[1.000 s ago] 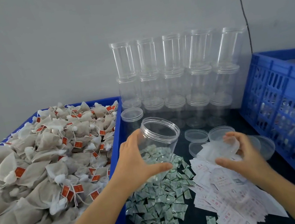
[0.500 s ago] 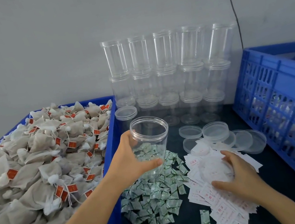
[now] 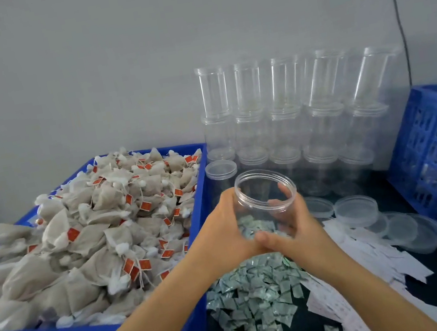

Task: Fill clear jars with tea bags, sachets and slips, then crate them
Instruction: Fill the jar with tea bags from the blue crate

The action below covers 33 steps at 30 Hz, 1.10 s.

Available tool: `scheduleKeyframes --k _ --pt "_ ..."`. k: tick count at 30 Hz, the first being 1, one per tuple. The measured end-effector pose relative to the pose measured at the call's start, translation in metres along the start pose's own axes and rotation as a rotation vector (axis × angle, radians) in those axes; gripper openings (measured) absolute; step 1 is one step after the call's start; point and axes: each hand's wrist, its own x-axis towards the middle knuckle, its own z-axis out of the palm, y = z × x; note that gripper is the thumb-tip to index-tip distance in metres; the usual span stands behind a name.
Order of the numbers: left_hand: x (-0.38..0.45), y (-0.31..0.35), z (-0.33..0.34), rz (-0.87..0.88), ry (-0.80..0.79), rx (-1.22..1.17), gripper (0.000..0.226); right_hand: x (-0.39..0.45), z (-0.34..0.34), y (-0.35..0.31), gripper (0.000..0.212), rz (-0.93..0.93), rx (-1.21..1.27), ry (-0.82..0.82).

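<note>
Two hands around one empty clear jar (image 3: 266,200), above the green sachets (image 3: 253,302).

The left hand (image 3: 223,231) and right hand (image 3: 295,224) curl their fingers around its wall. I think it is better to hold it upright with one hand and fill from the tea bags (image 3: 84,241).

two hands (image 3: 224,231), one held jar (image 3: 266,200), two blue crates (image 3: 199,197), about five loose lids (image 3: 356,209), uncounted tea bags (image 3: 92,237)
</note>
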Motion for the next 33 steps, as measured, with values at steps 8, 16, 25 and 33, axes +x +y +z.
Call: scheduleKeyframes --k 8,16,25,33 --pt "-0.024 -0.012 -0.050 -0.087 -0.144 0.151 0.098 0.008 0.035 0.006 0.087 -0.030 0.088 0.002" --pt "-0.027 -0.059 -0.088 -0.418 -0.185 0.942 0.051 -0.011 0.066 0.040 0.103 0.077 0.067 -0.091" --pt "-0.026 -0.068 -0.081 -0.467 -0.279 1.365 0.031 -0.012 0.067 0.056 0.100 0.093 0.108 -0.116" --pt "-0.028 -0.064 -0.081 -0.488 -0.285 1.530 0.026 -0.015 0.068 0.053 0.110 0.130 0.095 -0.111"
